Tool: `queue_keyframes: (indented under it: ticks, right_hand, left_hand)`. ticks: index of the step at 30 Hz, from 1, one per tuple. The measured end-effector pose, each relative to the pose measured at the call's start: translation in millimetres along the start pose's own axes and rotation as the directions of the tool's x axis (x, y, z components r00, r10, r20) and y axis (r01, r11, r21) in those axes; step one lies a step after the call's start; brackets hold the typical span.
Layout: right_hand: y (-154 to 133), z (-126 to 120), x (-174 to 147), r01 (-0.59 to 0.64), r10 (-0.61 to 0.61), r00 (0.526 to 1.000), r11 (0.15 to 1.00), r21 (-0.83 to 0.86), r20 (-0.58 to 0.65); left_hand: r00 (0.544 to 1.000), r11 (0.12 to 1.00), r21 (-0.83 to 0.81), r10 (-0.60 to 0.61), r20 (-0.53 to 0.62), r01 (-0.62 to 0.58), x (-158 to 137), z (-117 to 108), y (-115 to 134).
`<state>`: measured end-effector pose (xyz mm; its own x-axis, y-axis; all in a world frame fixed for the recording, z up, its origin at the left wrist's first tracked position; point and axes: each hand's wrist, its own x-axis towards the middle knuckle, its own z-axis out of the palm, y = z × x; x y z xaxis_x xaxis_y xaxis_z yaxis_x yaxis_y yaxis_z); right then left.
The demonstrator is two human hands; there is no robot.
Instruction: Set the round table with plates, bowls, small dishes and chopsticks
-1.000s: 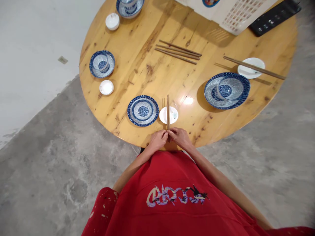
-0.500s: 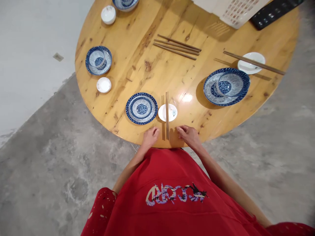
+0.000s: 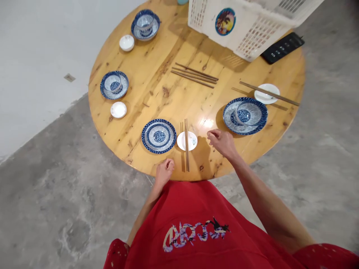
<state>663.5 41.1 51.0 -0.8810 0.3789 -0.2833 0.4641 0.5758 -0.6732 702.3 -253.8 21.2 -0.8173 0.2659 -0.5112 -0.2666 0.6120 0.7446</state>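
My left hand [image 3: 165,170] rests at the table's near edge with its fingers curled closed and nothing in them. Just beyond it lies a blue-and-white plate [image 3: 159,136]. A small white dish [image 3: 192,140] stands to the plate's right, with a pair of chopsticks [image 3: 187,155] laid across it. My right hand [image 3: 222,142] hovers over the table right of that dish, its fingers bent together and holding nothing I can see. Nearest to it is a patterned bowl [image 3: 248,112] on a blue-rimmed plate [image 3: 228,117].
Another white dish [image 3: 263,98] bears chopsticks [image 3: 280,98] at right. Several loose chopsticks [image 3: 193,76] lie mid-table. A white basket [image 3: 207,22] and a black device [image 3: 283,48] stand behind. Bowls on plates [image 3: 104,89] and small white bowls [image 3: 126,43] sit at left.
My right hand has moved forward and right, away from the chopsticks on the near dish. My left hand stays by the edge. The view has tilted up, showing more of the basket.
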Motion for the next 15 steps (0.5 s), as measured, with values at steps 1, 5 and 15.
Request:
queue_keyframes:
  ticks: [1, 5, 15]
  right_hand:
    - [-4.0, -3.5, 9.7, 0.026, -0.026, 1.000, 1.000, -0.012, 0.000]
    - [-15.5, -7.6, 37.5, 0.079, -0.079, 0.997, 0.996, -0.035, 0.012]
    - [-18.9, 32.3, 79.1, 0.257, -0.259, 0.964, 0.966, 0.029, 0.067]
  left_hand:
    - [1.000, 1.000, 0.009, 0.000, 0.001, 0.000, 0.5, 0.9, 2.8]
    - [0.999, 0.994, 0.108, 0.023, 0.027, -0.026, 5.1, 5.5, 19.3]
    - [0.984, 0.989, -0.130, -0.045, 0.173, 0.068, 26.2, 26.9, 28.7]
